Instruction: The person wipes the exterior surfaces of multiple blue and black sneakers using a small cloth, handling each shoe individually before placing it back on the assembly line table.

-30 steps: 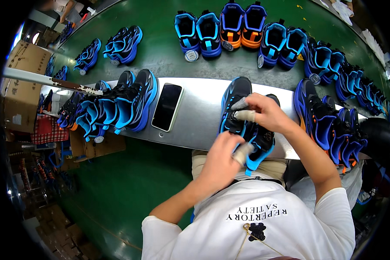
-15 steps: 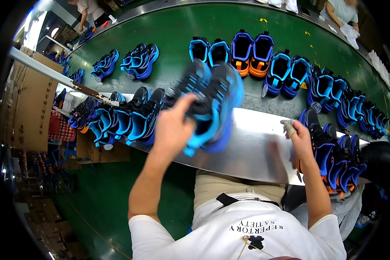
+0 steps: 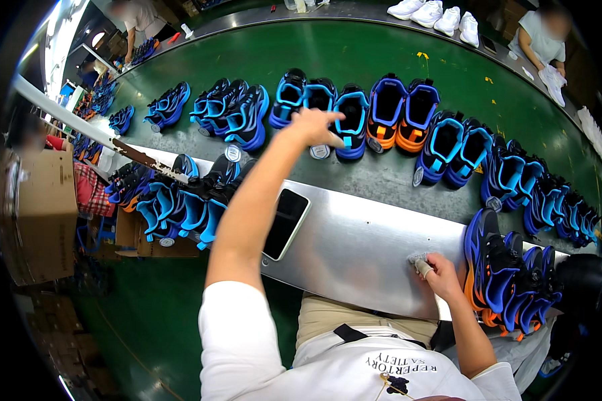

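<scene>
Shoes (image 3: 352,123) stand in a row on the green belt (image 3: 381,60) beyond the steel counter (image 3: 354,247); the left hand (image 3: 314,125) reaches over them, fingers (image 3: 331,116) spread and empty, just above a blue pair; the right hand (image 3: 438,271) rests at the counter's near edge, fingers curled around a small grey pad (image 3: 418,259); more shoes stand just right of it; a phone (image 3: 286,222) lies on the counter. Such a shoe looks light, with a soft upper and a stiffer sole; the heel collar or the open mouth seems the surest hold, the smooth sole sides likelier to slip.
</scene>
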